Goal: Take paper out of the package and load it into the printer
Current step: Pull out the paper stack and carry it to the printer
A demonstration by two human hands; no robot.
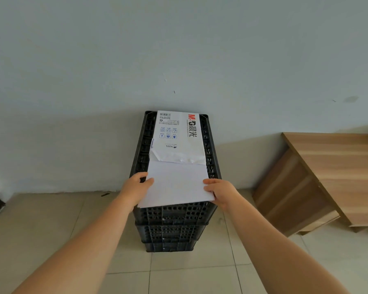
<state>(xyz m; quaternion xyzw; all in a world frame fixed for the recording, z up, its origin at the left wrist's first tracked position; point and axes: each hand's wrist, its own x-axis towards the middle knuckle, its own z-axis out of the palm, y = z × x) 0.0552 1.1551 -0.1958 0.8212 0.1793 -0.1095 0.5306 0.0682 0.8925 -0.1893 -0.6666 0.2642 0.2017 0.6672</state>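
Both hands, left hand (137, 187) and right hand (218, 192), grip the paper (176, 183) half out of the torn package (179, 134) on the crates (172, 217). Next: pull it toward the near side, evenly.

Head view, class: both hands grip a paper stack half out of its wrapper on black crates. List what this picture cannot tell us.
- Printer: nowhere in the head view.
- Sheet count: the paper stack shows only its top face; its far end is inside the torn wrapper.
- Fingers of the left hand and right hand: under the stack's edges.
- Small print on the wrapper: too small.
- Crates: contents hidden.
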